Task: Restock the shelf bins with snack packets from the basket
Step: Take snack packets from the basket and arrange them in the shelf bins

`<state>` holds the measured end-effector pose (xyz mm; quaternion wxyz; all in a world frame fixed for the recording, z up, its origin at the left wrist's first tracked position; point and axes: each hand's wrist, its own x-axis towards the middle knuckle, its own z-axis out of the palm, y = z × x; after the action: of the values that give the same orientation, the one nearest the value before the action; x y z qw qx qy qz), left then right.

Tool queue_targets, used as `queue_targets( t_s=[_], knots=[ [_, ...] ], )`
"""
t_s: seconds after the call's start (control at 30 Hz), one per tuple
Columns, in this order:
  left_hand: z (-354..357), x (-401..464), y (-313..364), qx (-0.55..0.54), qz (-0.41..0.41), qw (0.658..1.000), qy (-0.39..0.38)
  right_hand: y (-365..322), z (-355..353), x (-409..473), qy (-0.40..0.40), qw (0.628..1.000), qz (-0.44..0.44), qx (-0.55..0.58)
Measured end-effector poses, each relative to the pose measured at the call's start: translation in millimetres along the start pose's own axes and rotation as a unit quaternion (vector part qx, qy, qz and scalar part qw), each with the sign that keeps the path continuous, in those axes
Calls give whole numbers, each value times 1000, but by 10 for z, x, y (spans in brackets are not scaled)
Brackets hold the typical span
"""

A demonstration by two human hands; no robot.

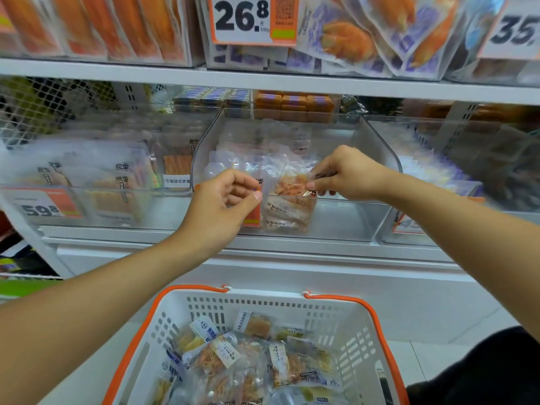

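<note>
Above the basket (365, 331), right hand (347, 173) pinches a snack packet (289, 200); left hand (225, 200) curls empty. Drop it gently into the bin (377, 153).

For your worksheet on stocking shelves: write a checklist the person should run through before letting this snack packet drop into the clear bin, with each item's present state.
1. Packet held: ok, right hand pinches its top edge.
2. Left hand clear of the packet: cannot tell, it sits at the packet's edge.
3. Packet over the clear bin: ok, it hangs at the front wall.
4. Room in the bin: ok, few packets inside.
5. Same product as the bin's contents: cannot tell, blurred.
6. Basket has more stock: ok.
</note>
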<state>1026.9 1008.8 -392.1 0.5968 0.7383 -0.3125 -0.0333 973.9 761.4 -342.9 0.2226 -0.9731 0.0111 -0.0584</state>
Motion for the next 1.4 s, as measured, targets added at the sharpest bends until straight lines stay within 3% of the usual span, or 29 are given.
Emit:
queue_targets(
  t_s=[0.2, 0.4, 0.6, 0.8, 0.87, 0.9, 0.97, 1.0, 1.03, 1.1, 1.17, 1.23, 1.3, 1.4],
  knots=[
    [15, -4, -35, 18, -11, 1000, -18, -231, 22, 138, -72, 987, -59, -134],
    [-3, 8, -49, 29, -18, 999, -22, -284, 184, 225, -65, 984, -58, -155],
    [-24, -11, -26, 19, -27, 999, -32, -190, 77, 167, -179, 981, 65, -23],
    [-75, 13, -48, 10, -41, 997, -60, -103, -54, -64, -225, 950, 155, 153],
    [-92, 8, -54, 21, -40, 996, -72, -108, -113, -193, -158, 971, 143, 109],
    [-106, 11, -58, 35, -46, 995, -82, -123, -144, -252, -76, 992, 103, 23],
    [-139, 15, -79, 80, -82, 985, -129, -278, -118, -396, 119, 986, -34, -112],
    [-155, -7, -104, 114, -108, 972, -175, -427, -47, -484, 155, 978, -102, -95],
    [-181, -44, -141, 173, -124, 948, -237, -579, 83, -568, 136, 976, -158, -58],
    [-225, -153, -222, 346, -128, 840, -398, -772, 519, -701, -10, 976, -214, -39],
    [-244, -303, -297, 477, -137, 692, -525, -744, 1145, -808, -225, 957, -169, -76],
    [-258, -431, -364, 529, -165, 598, -579, -541, 1768, -961, -373, 921, -64, -96],
    [-273, -489, -419, 537, -173, 582, -585, -280, 2232, -1116, -425, 900, 8, -93],
    [-343, -446, -494, 534, -123, 633, -547, -36, 2537, -1146, -426, 897, 51, -107]
  ],
)
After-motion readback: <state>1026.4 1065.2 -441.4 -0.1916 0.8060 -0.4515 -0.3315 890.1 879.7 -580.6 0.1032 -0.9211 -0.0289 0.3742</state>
